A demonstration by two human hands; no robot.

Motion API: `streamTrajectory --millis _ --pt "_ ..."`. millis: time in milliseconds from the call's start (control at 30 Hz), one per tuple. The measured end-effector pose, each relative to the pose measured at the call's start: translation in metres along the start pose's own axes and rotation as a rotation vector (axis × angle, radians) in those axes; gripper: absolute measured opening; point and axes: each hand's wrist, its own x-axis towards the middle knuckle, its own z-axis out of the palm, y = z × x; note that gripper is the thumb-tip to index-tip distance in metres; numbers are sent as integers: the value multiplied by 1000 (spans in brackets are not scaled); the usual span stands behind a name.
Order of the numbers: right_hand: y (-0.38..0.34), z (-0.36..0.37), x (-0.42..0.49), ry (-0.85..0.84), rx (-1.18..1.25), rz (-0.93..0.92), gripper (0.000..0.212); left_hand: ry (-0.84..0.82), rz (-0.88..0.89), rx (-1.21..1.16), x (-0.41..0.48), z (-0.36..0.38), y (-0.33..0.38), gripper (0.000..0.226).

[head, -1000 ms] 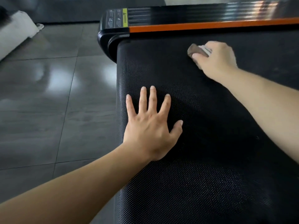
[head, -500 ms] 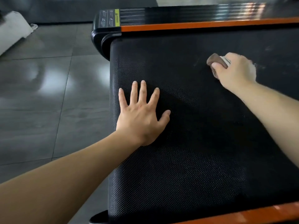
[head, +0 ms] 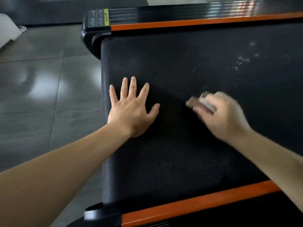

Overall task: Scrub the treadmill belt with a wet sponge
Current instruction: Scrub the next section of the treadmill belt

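The black textured treadmill belt [head: 172, 161] fills most of the view. My left hand [head: 132, 110] lies flat on it near its left edge, fingers spread. My right hand [head: 224, 115] is blurred with motion and grips a brownish sponge [head: 194, 102] with a pale layer, pressed on the belt just right of my left thumb. Whitish wet streaks and flecks [head: 242, 60] show on the belt farther back on the right.
Orange-trimmed black side rails run along the far side [head: 188, 23] and the near side [head: 196, 203] of the belt. Grey glossy floor tiles [head: 41, 95] lie to the left. A white object [head: 8, 31] sits at the far left edge.
My right hand has swept the sponge from the far part of the belt toward me and to the left, leaving wet marks behind. My left hand stays flat on the belt.
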Motion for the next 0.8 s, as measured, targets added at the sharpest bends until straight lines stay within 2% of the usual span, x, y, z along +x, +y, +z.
streamTrajectory --millis 67,100,200,233,267,333,400,500,633,733,800 --pt "1 -15 -27 -134 5 -126 21 1 -1 -5 0 0 0 81" --pt "11 -24 -24 -133 -13 -115 19 0 -2 -6 0 0 -1 80" --pt "45 -38 -8 35 -82 193 21 1 -3 -3 0 -1 -1 80" --pt "47 -37 -12 77 -98 236 24 3 -6 -2 0 -1 -1 80" --pt "43 -34 -22 90 -95 205 26 7 -10 -3 0 -1 -1 80" --pt "23 -33 -52 -37 -23 33 24 12 -13 -6 0 1 -1 79" --pt "16 -43 -74 -223 79 -45 17 16 -14 -9 -1 1 -1 79" --pt "31 -63 -62 -261 144 42 17 32 -15 -19 -3 0 0 77" --pt "29 -61 -71 -214 21 89 15 8 -16 -59 -12 -6 8 71" --pt "15 -69 -104 -415 133 24 16 -48 37 -79 -28 -8 33 69" --pt "24 -81 -106 -525 113 -44 16 -93 69 -79 -36 -4 58 69"
